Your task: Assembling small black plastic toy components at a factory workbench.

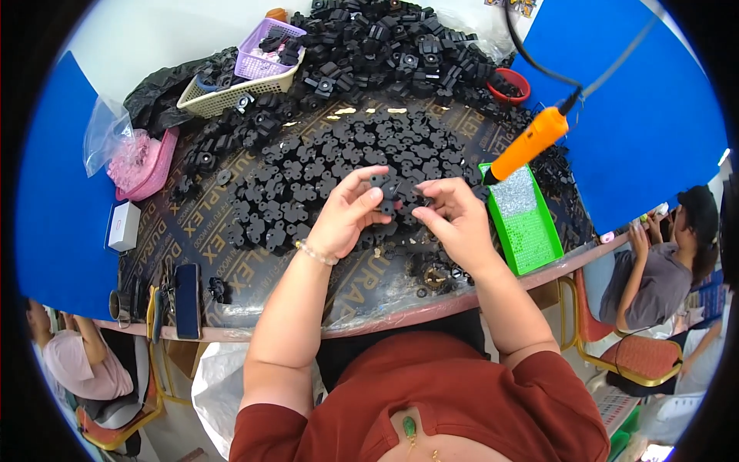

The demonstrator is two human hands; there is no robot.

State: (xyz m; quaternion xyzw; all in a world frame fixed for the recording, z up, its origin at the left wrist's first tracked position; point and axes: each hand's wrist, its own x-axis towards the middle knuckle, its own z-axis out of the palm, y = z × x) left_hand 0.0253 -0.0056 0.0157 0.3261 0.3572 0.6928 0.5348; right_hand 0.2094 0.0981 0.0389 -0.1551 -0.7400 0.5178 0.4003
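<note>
Above the middle of the table, my left hand (344, 215) is closed around a small black plastic part (387, 202) with a bit of pink or red showing at its edge. Close by on its right, my right hand (460, 223) has thumb and fingers drawn together at a small dark piece (420, 195), whose kind I cannot make out. Beneath and beyond both hands spreads a layer of flat black lobed plastic plates (339, 146). Small black bits (437, 275) lie near the table edge below my right hand.
An orange electric screwdriver (531, 142) hangs on a cord over a green tray (531, 239) of small metal pieces. Black parts (369, 46) are heaped at the back, beside purple (250, 58) and cream baskets (204, 104). A phone (187, 300) lies left. People sit on both sides.
</note>
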